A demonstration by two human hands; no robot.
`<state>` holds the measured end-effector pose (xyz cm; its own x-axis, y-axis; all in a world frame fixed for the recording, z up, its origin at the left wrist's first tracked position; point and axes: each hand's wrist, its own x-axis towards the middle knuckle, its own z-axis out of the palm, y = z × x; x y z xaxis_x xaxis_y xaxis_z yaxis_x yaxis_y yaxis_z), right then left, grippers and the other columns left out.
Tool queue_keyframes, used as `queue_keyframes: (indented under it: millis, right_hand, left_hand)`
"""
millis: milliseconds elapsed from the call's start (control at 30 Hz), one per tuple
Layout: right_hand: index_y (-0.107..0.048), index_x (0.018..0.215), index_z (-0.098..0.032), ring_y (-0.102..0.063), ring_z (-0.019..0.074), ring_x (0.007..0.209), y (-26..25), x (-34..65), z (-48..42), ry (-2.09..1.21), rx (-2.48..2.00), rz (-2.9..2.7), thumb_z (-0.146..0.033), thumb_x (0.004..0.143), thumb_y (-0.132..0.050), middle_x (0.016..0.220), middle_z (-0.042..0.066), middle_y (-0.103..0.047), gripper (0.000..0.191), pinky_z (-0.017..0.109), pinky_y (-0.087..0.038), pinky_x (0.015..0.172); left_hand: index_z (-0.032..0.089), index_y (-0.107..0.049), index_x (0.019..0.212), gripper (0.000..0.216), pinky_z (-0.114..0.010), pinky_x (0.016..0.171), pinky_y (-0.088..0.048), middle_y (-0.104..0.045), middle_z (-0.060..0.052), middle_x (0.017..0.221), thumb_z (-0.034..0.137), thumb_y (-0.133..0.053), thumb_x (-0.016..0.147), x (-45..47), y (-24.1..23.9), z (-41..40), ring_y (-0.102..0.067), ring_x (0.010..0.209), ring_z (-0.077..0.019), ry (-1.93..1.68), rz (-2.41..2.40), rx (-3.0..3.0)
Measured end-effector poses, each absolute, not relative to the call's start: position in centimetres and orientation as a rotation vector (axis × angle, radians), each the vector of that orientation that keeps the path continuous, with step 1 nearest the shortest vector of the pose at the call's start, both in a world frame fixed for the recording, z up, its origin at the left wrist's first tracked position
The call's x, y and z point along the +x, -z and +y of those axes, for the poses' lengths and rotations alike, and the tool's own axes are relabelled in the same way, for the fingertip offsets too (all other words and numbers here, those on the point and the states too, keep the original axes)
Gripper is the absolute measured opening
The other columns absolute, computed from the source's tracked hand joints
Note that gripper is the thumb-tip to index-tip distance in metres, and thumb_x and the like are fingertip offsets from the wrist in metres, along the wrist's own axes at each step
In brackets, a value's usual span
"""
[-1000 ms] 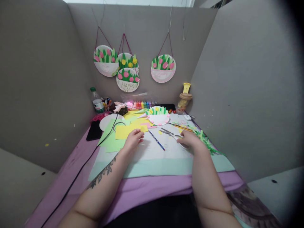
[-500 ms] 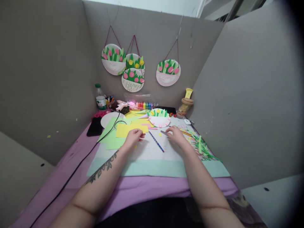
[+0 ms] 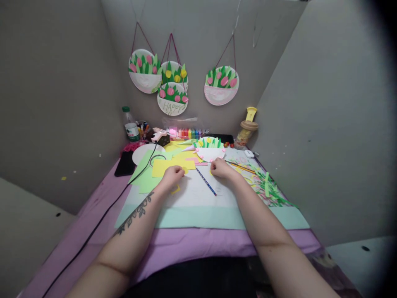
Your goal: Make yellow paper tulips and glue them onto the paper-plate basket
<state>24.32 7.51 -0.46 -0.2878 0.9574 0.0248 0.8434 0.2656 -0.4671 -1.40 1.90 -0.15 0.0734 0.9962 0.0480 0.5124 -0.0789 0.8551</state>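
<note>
My left hand (image 3: pixel 173 176) is closed, its thumb and fingertips pinching a small rounded piece of yellow paper (image 3: pixel 185 170). Behind that hand lies a yellow paper sheet (image 3: pixel 159 169). My right hand (image 3: pixel 221 169) is closed too, with its fingertips on a small yellow paper scrap (image 3: pixel 211 173) at the white work surface. Between the hands a dark blue patterned pencil (image 3: pixel 206 181) lies slanted. Just beyond my right hand is a paper-plate basket (image 3: pixel 211 155) with green leaves, yellow flowers and pink dots. Another yellow scrap (image 3: pixel 175 190) sits below my left hand.
Green paper (image 3: pixel 145 176), a white plate (image 3: pixel 139 154) and a black phone (image 3: pixel 124 164) lie left. A black cable (image 3: pixel 114 207) runs from a glue gun (image 3: pixel 159 135). Green paper scraps (image 3: pixel 273 190) and an orange pencil (image 3: pixel 242 167) lie right. Finished plate baskets (image 3: pixel 221 95) hang behind.
My right hand has let go of a slim grey tool and moved onto the yellow scrap. In my left hand a rounded yellow piece now shows. The camera view has tilted down slightly.
</note>
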Motion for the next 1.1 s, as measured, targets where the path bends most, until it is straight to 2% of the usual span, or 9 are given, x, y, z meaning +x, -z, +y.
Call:
queue_keyframes:
  millis: [100,233,500,833,1000,1100]
  right_hand:
    - [-0.061,0.058,-0.014,-0.053,0.0149,0.059,0.1,24.2,7.0,-0.661,-1.563,-2.129,-0.014,0.062,-0.058,0.060,0.004,-0.061,0.005,0.024,-0.038,0.057]
    - [-0.063,0.077,-0.016,-0.054,0.0123,0.059,-0.1,22.3,5.5,-0.861,-1.378,-1.993,-0.027,0.073,-0.055,0.069,0.002,-0.065,0.015,0.021,-0.040,0.054]
    - [-0.058,0.067,-0.016,-0.051,0.0102,0.057,1.5,17.8,4.1,-0.995,-1.188,-1.838,-0.020,0.064,-0.057,0.061,-0.003,-0.058,0.005,0.021,-0.039,0.054]
    - [-0.058,0.070,-0.016,-0.053,0.0106,0.060,2.3,17.5,4.0,-0.987,-1.145,-1.809,-0.024,0.066,-0.061,0.066,-0.002,-0.060,0.010,0.021,-0.040,0.056]
    - [-0.057,0.071,-0.016,-0.054,0.0109,0.062,2.4,17.7,4.1,-0.924,-1.203,-1.809,-0.026,0.068,-0.061,0.069,-0.002,-0.061,0.011,0.021,-0.041,0.057]
    - [-0.057,0.075,-0.016,-0.056,0.0115,0.063,2.5,17.7,4.2,-0.870,-1.291,-1.827,-0.024,0.069,-0.060,0.069,-0.001,-0.061,0.011,0.021,-0.041,0.057]
  left_hand:
    - [0.016,-0.056,0.059,0.020,-0.022,0.046,-0.028,-0.047,0.002,0.051,0.029,-0.049,0.072,-1.1,0.2,1.8,-0.042,0.049,-0.0109,-0.854,1.548,1.698]
    - [0.016,-0.055,0.060,0.023,-0.022,0.045,-0.027,-0.044,0.004,0.049,0.034,-0.049,0.073,-0.3,0.3,1.5,-0.039,0.046,-0.0106,-0.779,1.539,1.747]
    - [0.016,-0.056,0.063,0.026,-0.024,0.051,-0.029,-0.051,0.002,0.056,0.036,-0.046,0.074,0.7,0.5,1.2,-0.045,0.056,-0.0131,-0.661,1.481,1.920]
    - [0.015,-0.061,0.067,0.032,-0.025,0.057,-0.034,-0.058,-0.001,0.062,0.035,-0.040,0.081,0.7,0.6,1.3,-0.051,0.062,-0.0161,-0.608,1.496,2.058]
    - [0.016,-0.068,0.084,0.029,-0.025,0.069,-0.042,-0.069,-0.005,0.082,0.028,-0.041,0.082,0.3,-0.1,1.3,-0.060,0.077,-0.0182,-0.572,1.553,2.118]
    - [0.017,-0.068,0.089,0.027,-0.027,0.077,-0.041,-0.070,-0.008,0.094,0.023,-0.044,0.079,-1.5,-1.4,1.3,-0.060,0.088,-0.0215,-0.528,1.682,2.151]
